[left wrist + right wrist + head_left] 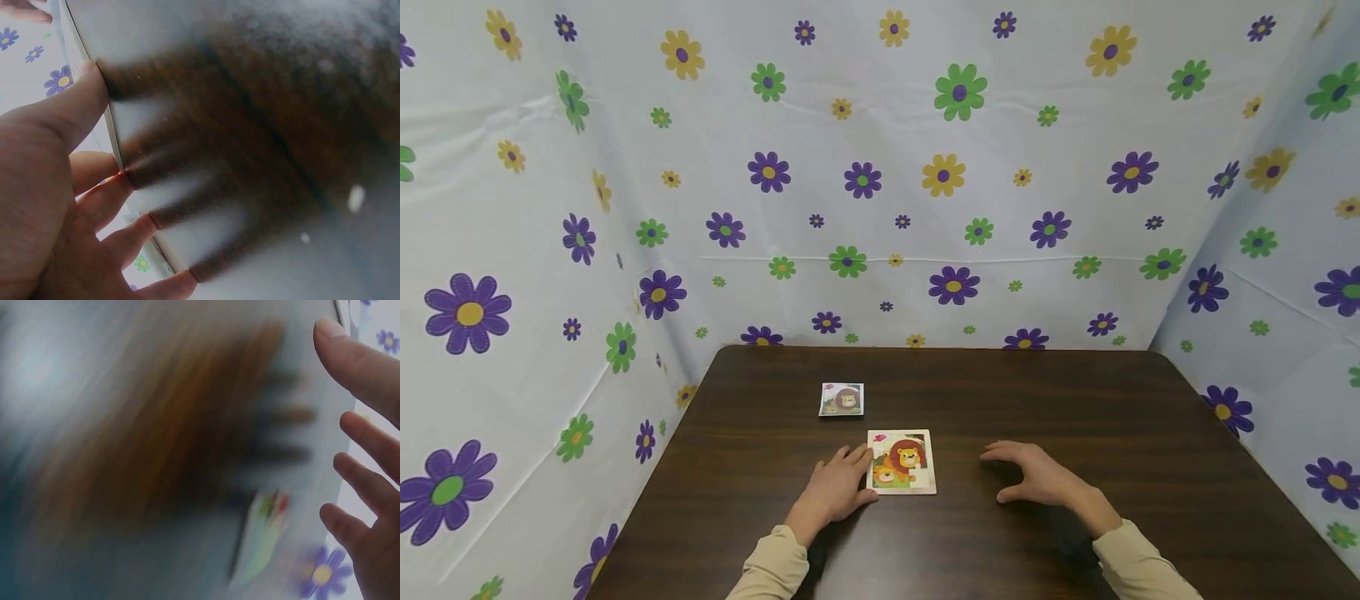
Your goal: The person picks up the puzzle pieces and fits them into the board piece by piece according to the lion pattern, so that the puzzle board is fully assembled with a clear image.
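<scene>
A square lion jigsaw puzzle (901,461) in a pale wooden frame lies flat near the table's middle; a pale blank patch shows at its lower right. My left hand (835,489) rests at the puzzle's left edge, fingertips at the frame and thumb near its lower corner. In the left wrist view the left fingers (132,240) are spread with their tips on the tabletop. To the right of the puzzle, apart from it, my right hand (1036,475) is held over the table, fingers loosely extended and thumb spread, holding nothing. The right wrist view shows these fingers (369,478) apart.
A small lion picture card (842,400) lies behind the puzzle, slightly left. The dark wooden table (1037,400) has rounded far corners. Flowered white cloth (880,217) hangs behind and along both sides. A blurred, colourful flat thing (259,540) shows in the right wrist view.
</scene>
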A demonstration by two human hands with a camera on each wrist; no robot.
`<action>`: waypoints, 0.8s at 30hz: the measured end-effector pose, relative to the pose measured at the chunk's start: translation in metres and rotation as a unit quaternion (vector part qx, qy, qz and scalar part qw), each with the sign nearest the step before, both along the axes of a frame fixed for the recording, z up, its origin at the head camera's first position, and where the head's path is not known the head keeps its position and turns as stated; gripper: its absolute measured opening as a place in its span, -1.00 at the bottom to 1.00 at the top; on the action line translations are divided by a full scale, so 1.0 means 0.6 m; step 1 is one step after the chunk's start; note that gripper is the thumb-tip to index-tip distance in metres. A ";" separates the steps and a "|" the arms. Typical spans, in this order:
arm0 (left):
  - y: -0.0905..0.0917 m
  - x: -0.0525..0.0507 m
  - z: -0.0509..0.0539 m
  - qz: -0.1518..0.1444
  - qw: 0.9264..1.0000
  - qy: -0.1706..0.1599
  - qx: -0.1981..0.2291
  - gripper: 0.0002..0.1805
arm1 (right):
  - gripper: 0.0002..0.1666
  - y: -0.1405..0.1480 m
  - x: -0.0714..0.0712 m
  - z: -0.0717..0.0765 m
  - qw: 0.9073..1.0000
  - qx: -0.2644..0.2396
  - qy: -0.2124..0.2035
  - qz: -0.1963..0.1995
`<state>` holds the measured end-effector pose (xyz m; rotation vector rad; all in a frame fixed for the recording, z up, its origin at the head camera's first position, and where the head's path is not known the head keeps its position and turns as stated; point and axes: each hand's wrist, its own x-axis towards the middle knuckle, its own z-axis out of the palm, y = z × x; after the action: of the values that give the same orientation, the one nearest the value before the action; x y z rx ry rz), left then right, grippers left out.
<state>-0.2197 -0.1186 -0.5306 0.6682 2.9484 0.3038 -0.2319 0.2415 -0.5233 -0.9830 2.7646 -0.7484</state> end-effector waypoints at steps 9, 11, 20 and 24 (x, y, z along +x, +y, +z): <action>-0.001 -0.001 0.005 0.000 1.000 -0.006 -0.001 -0.24 | -0.26 0.077 0.025 -0.007 1.000 0.005 -0.001 -0.025; -0.001 0.000 0.006 0.000 1.000 -0.008 -0.002 -0.24 | -0.27 0.086 0.027 -0.007 1.000 0.010 0.001 -0.029; -0.002 -0.002 0.001 -0.001 1.000 -0.005 -0.004 -0.23 | -0.35 0.104 0.033 -0.008 0.999 0.009 0.029 -0.016; -0.001 -0.002 0.001 0.000 1.000 -0.007 -0.003 -0.23 | -0.47 0.108 0.031 -0.011 0.998 0.010 0.061 -0.013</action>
<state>-0.2208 -0.1194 -0.5297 0.6622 2.9355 0.2992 -0.2130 0.3063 -0.5296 -1.0228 2.8875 -0.6844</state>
